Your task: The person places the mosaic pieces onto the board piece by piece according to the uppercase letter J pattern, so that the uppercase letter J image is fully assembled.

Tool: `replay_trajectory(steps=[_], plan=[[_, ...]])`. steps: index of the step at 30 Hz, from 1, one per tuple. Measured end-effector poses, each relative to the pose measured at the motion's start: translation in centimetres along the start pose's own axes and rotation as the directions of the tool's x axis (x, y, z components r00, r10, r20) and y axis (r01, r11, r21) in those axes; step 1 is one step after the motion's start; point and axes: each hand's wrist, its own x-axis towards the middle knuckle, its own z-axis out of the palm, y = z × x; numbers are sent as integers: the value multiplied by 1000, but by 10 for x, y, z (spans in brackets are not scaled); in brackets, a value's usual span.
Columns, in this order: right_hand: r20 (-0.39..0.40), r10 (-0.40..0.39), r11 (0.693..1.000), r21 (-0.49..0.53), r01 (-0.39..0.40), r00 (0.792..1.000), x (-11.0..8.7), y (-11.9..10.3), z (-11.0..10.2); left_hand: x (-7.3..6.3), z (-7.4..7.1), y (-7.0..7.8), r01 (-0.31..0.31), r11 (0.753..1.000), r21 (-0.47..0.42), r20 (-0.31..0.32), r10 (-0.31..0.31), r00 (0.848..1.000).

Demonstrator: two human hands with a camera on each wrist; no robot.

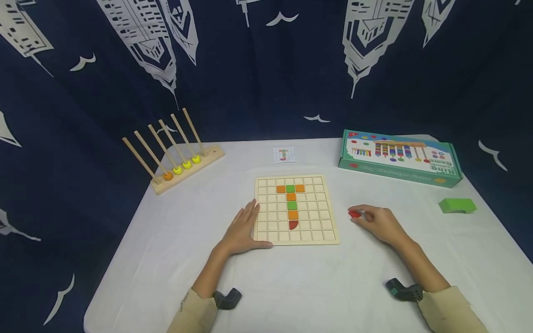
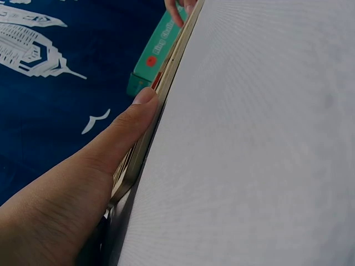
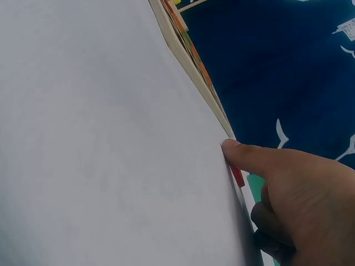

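A square wooden grid board [image 1: 316, 226] lies on the white table. Orange and green square tiles form a T on it, and a red tile [image 1: 293, 225] with one rounded corner sits at the foot of the stem. My left hand [image 1: 243, 231] rests at the board's left edge with fingers extended, the thumb along the near left corner; the left wrist view shows that thumb [image 2: 130, 124] against the rim. To the right of the board, my right hand [image 1: 381, 223] pinches a small red piece [image 1: 354, 214] just above or on the table; its exact shape is partly covered.
Behind the board lies a small pattern card [image 1: 284, 155] with a coloured J shape. A wooden peg stand [image 1: 187, 171] with yellow and orange beads stands at the back left. A green game box [image 1: 399, 157] lies at the back right, with a green arched block [image 1: 457, 205] nearer.
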Motion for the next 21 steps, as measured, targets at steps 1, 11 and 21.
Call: replay_trajectory(steps=[1, 11, 21], plan=[[-8, 11, 1000, -8, -11, 1000, -1, 1, -1, 0, 0, 0, 1, 1000, 2, 1, -1, 1000], [-19, 78, 997, -22, -78, 997, -2, 3, -8, -1, 0, 0, -5, 1000, -10, -14, 4, 1000], [-30, 41, 999, -34, -42, 999, -2, 1, -7, -1, -2, 1, -12, 1000, -13, -9, 12, 1000]])
